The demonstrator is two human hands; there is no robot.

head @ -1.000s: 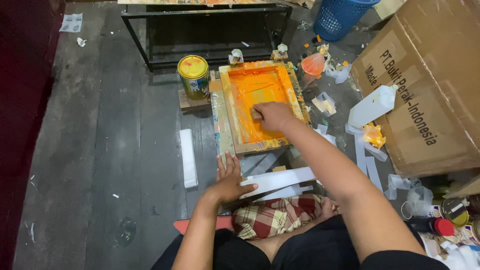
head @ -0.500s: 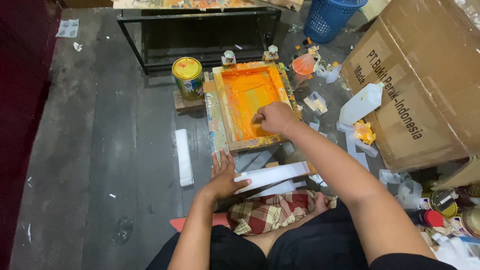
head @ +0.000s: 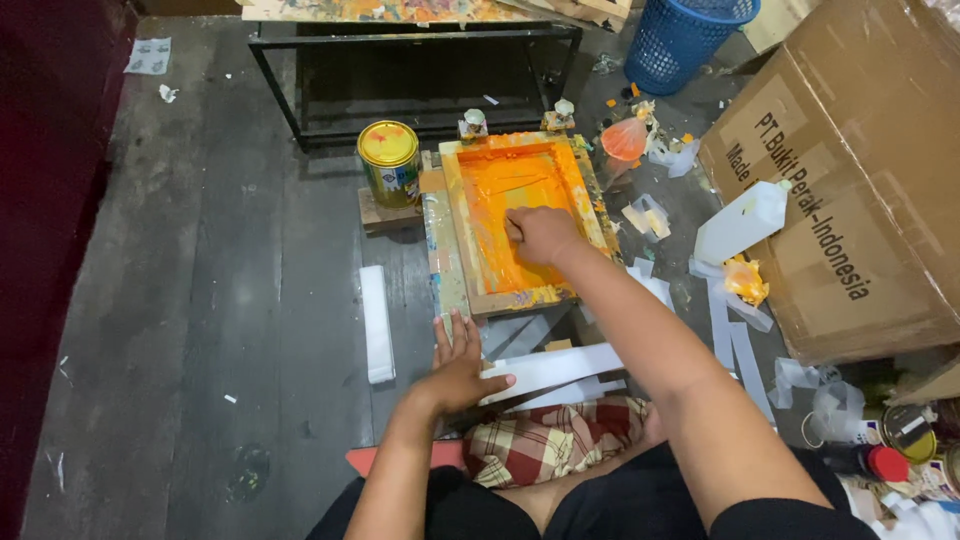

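R hand (head: 540, 235) fist-closed on squeegee, frame centre, in orange-inked screen frame (head: 452, 262); L hand (head: 458, 368) flat, fingers spread, held nothing; advise even pressure, frame braced

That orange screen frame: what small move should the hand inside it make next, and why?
Probably a pull toward the near edge. The right hand sits mid-way down the screen frame, gripping something hidden, with ink-coated mesh still ahead of it, while the left hand lies flat near the frame's near corner.

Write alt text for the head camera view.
A seated person's right hand presses into orange ink inside a wooden screen frame on a dark floor, while the left hand rests flat beside white strips. A yellow-lidded tin stands left of the frame.
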